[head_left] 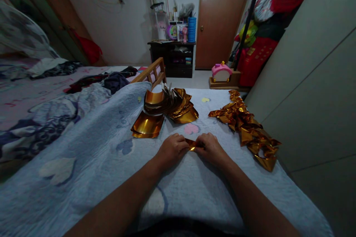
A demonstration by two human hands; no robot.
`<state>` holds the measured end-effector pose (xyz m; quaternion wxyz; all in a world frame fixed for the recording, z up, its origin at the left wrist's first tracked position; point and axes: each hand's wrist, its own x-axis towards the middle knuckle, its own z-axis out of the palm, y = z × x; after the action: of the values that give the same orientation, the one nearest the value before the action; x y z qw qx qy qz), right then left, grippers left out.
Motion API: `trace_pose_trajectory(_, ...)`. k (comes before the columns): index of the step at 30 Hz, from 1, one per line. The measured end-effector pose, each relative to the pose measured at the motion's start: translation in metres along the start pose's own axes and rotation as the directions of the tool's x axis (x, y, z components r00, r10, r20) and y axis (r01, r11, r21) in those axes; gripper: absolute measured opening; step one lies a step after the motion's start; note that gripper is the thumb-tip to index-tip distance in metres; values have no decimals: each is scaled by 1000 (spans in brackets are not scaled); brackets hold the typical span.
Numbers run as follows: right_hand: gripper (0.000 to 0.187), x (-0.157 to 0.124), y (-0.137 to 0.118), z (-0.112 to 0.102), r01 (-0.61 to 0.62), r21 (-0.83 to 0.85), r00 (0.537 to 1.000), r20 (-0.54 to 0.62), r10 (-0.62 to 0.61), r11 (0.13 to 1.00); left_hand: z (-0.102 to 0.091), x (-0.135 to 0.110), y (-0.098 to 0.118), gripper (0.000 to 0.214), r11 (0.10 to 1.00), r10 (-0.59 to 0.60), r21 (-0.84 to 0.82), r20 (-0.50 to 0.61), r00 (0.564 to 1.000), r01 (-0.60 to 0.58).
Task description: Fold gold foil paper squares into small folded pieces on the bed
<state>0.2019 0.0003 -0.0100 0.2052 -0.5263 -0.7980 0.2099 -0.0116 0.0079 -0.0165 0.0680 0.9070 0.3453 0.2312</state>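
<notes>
A small strip of shiny gold foil paper (191, 144) is stretched between my two hands, low over the blue bedspread (191, 192). My left hand (172, 149) pinches its left end. The right end is gripped by the closed fingers of my right hand (209, 148). Both ends of the strip are hidden by the fingers. Ahead and slightly left, loose gold foil sheets (148, 123) lie beside a fanned stack of foil sheets (182, 109). Folded gold foil pieces (250, 127) form a long pile on the right.
A wooden rail (150, 72) rises past the stack. Crumpled clothes (69, 100) lie on the bed to the left. A pale cabinet wall (311, 111) borders the right side. Farther off are a pink toy (221, 72), a dark cabinet (172, 59) and a wooden door (218, 18).
</notes>
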Motion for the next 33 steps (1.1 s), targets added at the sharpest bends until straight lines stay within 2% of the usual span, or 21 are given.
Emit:
trace_pose_trajectory(3,9,0,-1,-1,5,14,1000,-4,-5,1000,0,0,1,11,996,-67,-55,11,998,67)
trace_pose_trajectory(5,11,0,-3,-1,-6,22,1000,-2,6,1000,-1,0,3,4,984,-168,-72,-36,985,166)
trace_pose_trajectory(7,12,0,-4,-2,-11,39,1000,-5,11,999,-2,-1,3,30,963,-263,-93,-130,956,252)
trace_pose_trajectory(9,13,0,-5,-2,-2,63,1000,-12,3,998,-3,-1,2,58,949,-307,-129,-200,930,286)
trace_pose_trajectory(11,14,0,-4,-2,15,82,1000,-24,-13,997,-3,0,1,66,940,-327,-164,-177,928,300)
trace_pose_trajectory(15,13,-1,-2,0,51,94,998,-46,-47,994,-5,1,-1,38,910,-377,-197,-21,926,366)
trace_pose_trajectory(17,14,-2,-3,-1,62,93,997,-43,-58,994,-6,1,-1,22,908,-379,-190,11,925,374)
trace_pose_trajectory(21,20,-2,-5,-5,83,94,996,-23,-81,992,-7,1,-3,6,932,-291,-213,38,956,293)
trace_pose_trajectory(24,20,-2,-6,-7,97,117,995,-37,-93,988,-8,1,-4,5,933,-224,-278,49,973,229)
trace_pose_trajectory(27,21,-2,-6,-9,88,168,994,-76,-76,982,-12,2,-3,6,902,-220,-371,40,975,219)
trace_pose_trajectory(30,17,-3,-6,-10,60,268,994,-99,-34,962,-15,2,-2,8,822,-274,-512,29,961,250)
trace_pose_trajectory(33,8,-4,-8,-13,14,389,997,-76,17,921,-17,3,-1,12,699,-352,-645,64,934,308)
